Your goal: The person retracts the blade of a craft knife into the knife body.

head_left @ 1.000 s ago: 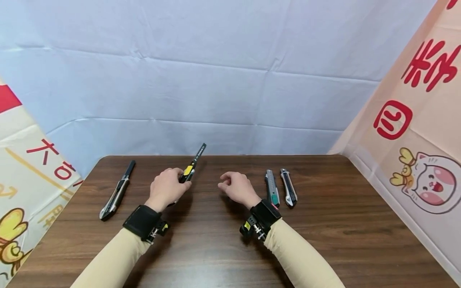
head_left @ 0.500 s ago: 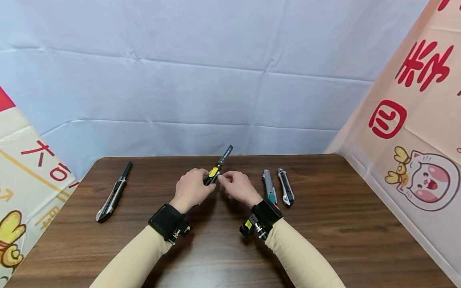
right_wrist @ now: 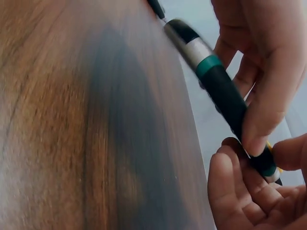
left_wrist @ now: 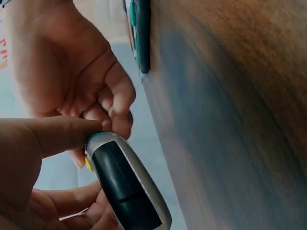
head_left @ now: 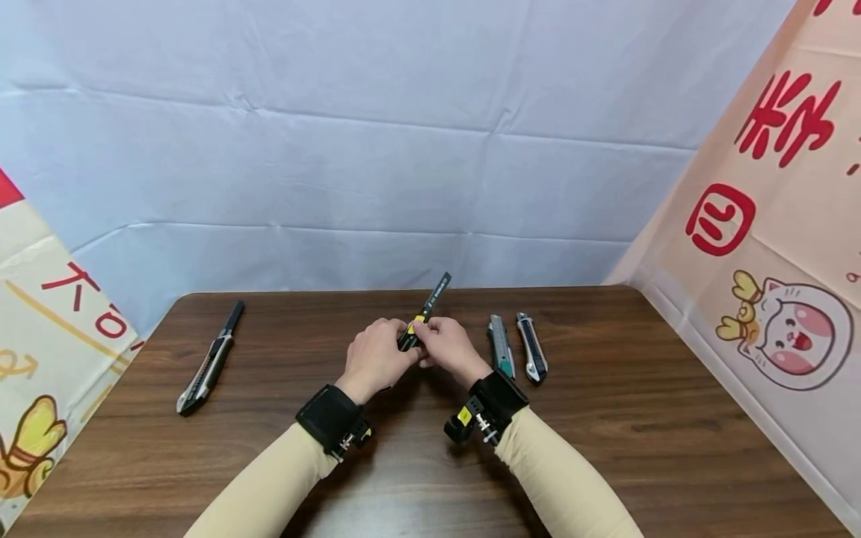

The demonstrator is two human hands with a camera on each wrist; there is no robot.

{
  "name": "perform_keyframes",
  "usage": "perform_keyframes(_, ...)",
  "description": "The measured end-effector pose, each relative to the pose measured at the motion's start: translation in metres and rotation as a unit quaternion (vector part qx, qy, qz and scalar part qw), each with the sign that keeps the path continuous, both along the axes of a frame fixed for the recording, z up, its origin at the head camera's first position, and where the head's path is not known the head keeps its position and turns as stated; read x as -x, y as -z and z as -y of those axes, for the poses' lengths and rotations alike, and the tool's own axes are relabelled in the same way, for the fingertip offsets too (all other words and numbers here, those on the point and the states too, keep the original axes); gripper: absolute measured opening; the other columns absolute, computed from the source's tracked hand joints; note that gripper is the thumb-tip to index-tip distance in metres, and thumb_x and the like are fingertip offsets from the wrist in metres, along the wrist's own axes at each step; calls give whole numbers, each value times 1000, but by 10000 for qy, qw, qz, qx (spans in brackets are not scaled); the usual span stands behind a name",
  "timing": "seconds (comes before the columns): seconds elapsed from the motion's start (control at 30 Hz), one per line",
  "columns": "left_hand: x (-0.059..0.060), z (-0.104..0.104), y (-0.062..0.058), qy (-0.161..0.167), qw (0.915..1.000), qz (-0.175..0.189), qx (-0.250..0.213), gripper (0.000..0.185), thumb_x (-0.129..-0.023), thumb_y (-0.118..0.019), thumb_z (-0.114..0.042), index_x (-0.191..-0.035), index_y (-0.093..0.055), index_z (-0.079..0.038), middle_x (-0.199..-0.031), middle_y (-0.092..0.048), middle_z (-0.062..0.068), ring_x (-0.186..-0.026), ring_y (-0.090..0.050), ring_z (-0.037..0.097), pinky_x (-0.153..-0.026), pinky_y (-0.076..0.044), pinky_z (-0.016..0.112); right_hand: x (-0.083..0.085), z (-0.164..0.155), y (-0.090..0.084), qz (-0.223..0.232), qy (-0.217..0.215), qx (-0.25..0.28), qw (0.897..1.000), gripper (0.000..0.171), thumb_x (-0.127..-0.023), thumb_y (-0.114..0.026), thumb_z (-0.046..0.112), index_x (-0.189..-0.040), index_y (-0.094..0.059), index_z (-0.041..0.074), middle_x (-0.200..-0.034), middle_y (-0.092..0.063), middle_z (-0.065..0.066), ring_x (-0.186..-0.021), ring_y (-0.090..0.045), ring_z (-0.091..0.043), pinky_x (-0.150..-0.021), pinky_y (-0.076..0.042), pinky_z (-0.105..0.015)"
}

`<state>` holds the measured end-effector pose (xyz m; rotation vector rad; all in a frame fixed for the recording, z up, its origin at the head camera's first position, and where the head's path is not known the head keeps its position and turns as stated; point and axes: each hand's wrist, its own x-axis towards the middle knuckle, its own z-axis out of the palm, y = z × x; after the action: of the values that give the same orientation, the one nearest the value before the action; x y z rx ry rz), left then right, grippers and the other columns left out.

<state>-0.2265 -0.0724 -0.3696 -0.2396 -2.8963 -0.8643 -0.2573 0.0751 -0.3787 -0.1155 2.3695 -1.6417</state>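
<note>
Two hands meet above the middle of the dark wooden table (head_left: 605,448), both on one utility knife (head_left: 430,302) with a black body and yellow slider. The left hand (head_left: 375,357) wraps its fingers round the handle, thumb along the side. The right hand (head_left: 449,347) pinches the same knife just ahead of that grip, at the yellow slider. The knife tilts up and away from the person, its far end jutting past both hands. Just right of the right hand lie a green-trimmed knife (head_left: 501,348) and a silver-and-black knife (head_left: 531,348), side by side. Well to the left lies another black knife (head_left: 210,359).
</note>
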Motion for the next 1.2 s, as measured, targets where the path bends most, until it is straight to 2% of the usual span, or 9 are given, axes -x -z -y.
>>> perform_keyframes(0.17,0,0,2,205,9996,0,-196,42,-87,-71,-37,-119,-66,-11,-101,-62,7,-76,-55,20,-57,-44,29,0,-1,-1,138,67,300,9994,35,-105,-44,29,-121,-61,2,-99,-66,-12,-73,-63,-12,-75,-60,-36)
perform_keyframes(0.3,2,4,3,564,9960,217,-660,42,-91,-67,-31,-126,-62,-9,-109,-64,8,-88,-60,21,-73,-51,35,0,-4,0,84,76,381,9992,35,-106,-43,27,-122,-59,1,-95,-63,-11,-75,-60,-16,-79,-58,-40)
perform_keyframes(0.43,2,10,4,877,9835,812,-1357,36,-96,-60,-26,-128,-60,-10,-111,-66,7,-98,-63,20,-84,-52,38,1,-7,-1,29,57,312,9995,34,-106,-42,26,-121,-59,1,-94,-62,-10,-77,-60,-18,-82,-58,-41)
perform_keyframes(0.63,3,18,4,1008,9677,1454,-1798,33,-101,-52,-27,-126,-62,-8,-109,-68,8,-94,-64,18,-80,-54,32,4,-14,-3,69,14,111,9999,35,-106,-42,26,-126,-57,1,-99,-63,-11,-75,-59,-14,-81,-58,-40)
perform_keyframes(0.73,4,23,6,1204,9510,1876,-2144,34,-103,-48,-23,-126,-61,-2,-110,-67,13,-92,-66,18,-76,-58,33,4,-17,-4,95,-56,19,9999,35,-106,-41,26,-128,-55,2,-99,-62,-11,-76,-57,-15,-80,-57,-40)
perform_keyframes(0.87,4,28,11,1675,9136,2560,-2677,35,-104,-44,-17,-126,-59,5,-110,-68,17,-91,-69,17,-78,-61,36,4,-20,-3,81,-114,6,9999,36,-106,-40,25,-129,-54,2,-98,-61,-10,-76,-55,-15,-79,-56,-39)
perform_keyframes(0.97,3,28,14,2005,8923,2834,-2885,34,-104,-44,-15,-125,-59,7,-104,-70,16,-89,-69,15,-81,-60,36,3,-21,-3,40,-113,-25,9999,36,-106,-40,26,-130,-54,2,-98,-61,-11,-77,-55,-15,-79,-56,-40)
perform_keyframes(1.07,2,28,16,2198,8856,2858,-2928,33,-103,-45,-13,-125,-58,7,-101,-71,16,-87,-68,13,-81,-61,36,3,-21,-3,41,-96,-84,9999,36,-107,-40,26,-131,-53,3,-99,-61,-11,-78,-56,-16,-79,-56,-40)
perform_keyframes(1.2,1,28,17,2218,8840,2835,-2982,32,-102,-47,-11,-124,-58,8,-103,-72,18,-85,-68,12,-80,-61,35,3,-21,-3,67,-71,-154,9998,37,-106,-40,27,-132,-53,4,-100,-61,-11,-79,-56,-16,-78,-56,-39)
